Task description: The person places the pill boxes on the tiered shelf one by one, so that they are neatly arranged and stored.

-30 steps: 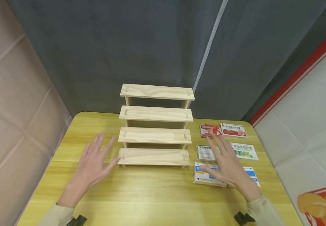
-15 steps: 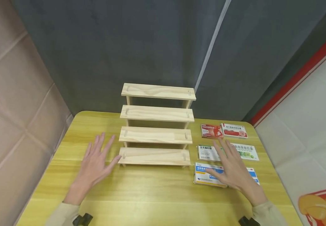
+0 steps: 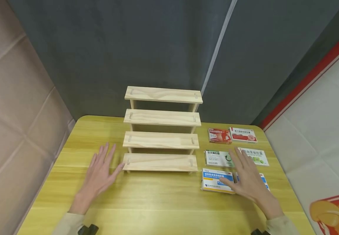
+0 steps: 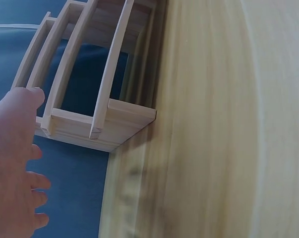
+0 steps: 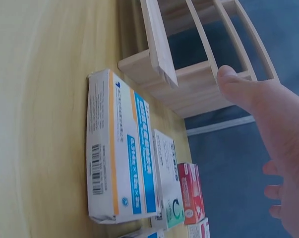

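Observation:
Fingers spread, my left hand (image 3: pixel 99 174) hovers over the table at the left of a stepped wooden rack (image 3: pixel 160 162); its thumb overlaps the lowest shelf's end in the head view. My right hand (image 3: pixel 249 181) is held palm down above the medicine boxes, holding nothing. Beneath and beside it lie a blue-and-white box (image 3: pixel 217 179), largely uncovered, and a second blue-and-white box (image 3: pixel 264 180), mostly hidden by the hand. Behind these are a white-and-green box (image 3: pixel 216 158) and another green-printed box (image 3: pixel 257 157). Farthest back sit a red box (image 3: pixel 219 135) and a red-and-white box (image 3: pixel 243 134).
The yellow wood-grain table (image 3: pixel 157 202) reaches back to a dark grey curtain (image 3: pixel 157 42). A pale padded wall (image 3: pixel 19 107) borders it on the left, a white panel (image 3: pixel 319 137) with red trim on the right.
My right hand has drawn back and to the right, uncovering more of the red, green and blue boxes. The left hand has shifted only slightly. Rack and boxes stay put.

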`<state>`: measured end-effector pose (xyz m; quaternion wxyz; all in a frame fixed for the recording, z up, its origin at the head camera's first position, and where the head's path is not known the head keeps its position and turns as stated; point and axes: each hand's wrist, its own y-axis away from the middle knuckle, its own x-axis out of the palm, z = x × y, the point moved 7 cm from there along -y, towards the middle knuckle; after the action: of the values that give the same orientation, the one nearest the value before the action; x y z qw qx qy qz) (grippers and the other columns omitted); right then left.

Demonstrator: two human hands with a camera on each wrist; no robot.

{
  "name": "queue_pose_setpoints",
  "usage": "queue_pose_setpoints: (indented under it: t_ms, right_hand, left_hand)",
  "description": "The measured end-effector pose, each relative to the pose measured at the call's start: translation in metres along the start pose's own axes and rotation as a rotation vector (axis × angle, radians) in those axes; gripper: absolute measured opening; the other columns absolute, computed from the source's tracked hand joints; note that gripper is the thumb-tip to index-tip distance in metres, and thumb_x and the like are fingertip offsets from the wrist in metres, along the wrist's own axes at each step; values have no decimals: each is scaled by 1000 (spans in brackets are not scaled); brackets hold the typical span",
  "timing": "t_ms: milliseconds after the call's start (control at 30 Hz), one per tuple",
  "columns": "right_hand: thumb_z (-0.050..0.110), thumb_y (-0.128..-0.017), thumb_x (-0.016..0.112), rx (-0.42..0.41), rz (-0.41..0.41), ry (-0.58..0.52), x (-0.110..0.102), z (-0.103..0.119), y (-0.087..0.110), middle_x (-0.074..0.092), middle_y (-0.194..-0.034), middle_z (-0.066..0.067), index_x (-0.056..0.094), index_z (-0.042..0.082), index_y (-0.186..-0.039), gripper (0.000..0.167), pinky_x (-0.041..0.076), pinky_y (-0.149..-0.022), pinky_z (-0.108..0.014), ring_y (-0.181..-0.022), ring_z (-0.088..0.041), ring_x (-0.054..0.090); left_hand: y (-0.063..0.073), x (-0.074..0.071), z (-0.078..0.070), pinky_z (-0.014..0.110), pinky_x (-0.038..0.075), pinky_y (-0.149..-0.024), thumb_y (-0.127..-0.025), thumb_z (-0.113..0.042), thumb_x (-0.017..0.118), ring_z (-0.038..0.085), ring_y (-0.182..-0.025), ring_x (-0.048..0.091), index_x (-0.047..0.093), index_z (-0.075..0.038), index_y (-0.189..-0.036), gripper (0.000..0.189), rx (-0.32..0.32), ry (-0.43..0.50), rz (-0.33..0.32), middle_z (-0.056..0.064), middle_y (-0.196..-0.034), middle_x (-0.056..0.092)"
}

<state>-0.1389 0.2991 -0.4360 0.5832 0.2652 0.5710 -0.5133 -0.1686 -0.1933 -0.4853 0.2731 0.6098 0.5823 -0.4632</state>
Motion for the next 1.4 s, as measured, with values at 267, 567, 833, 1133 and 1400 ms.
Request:
queue_pose_setpoints:
  t_ms: [267, 567, 833, 1133, 1400]
  right_hand:
    - [51, -76, 84, -1, 1, -36, 4, -6, 12, 22, -166, -24, 21, 11, -162, 114, 19, -122, -69, -144, -57, 29]
    - [56, -75, 85, 30, 61, -69, 19, -8, 22, 13, -170, -16, 18, 13, -163, 119, 43, -105, -67, -143, -51, 37]
    - [61, -78, 80, 126, 154, -85, 35, -13, 34, 33, -159, -30, 26, 11, -161, 111, 43, -105, -72, -137, -54, 42]
    - [44, -77, 88, 156, 183, -143, 48, -12, 41, 41, -153, -30, 41, 5, -152, 97, 43, -105, -71, -137, -53, 43]
    - [40, -78, 88, 172, 188, -134, 57, -15, 45, 42, -150, -34, 42, 1, -150, 94, 45, -105, -69, -135, -54, 44]
  left_hand:
    - [1, 11, 5, 67, 15, -124, -104, -51, 48, 46, -155, 12, 15, -11, -163, 79, -22, 31, 16, 20, -169, 7]
    - [-2, 27, 9, 69, 17, -123, -105, -49, 48, 48, -154, 14, 12, -8, -163, 80, -70, 148, 39, 24, -168, 12]
    - [-1, 42, 10, 68, 16, -123, -105, -52, 46, 47, -155, 12, 11, -9, -163, 81, -111, 233, 62, 21, -169, 13]
    - [-3, 57, 4, 67, 17, -124, -105, -52, 45, 46, -155, 13, 13, -7, -163, 80, -116, 291, 80, 21, -169, 14]
    - [-2, 69, 7, 65, 16, -125, -105, -56, 43, 44, -155, 12, 6, -14, -164, 82, -165, 334, 129, 19, -170, 10]
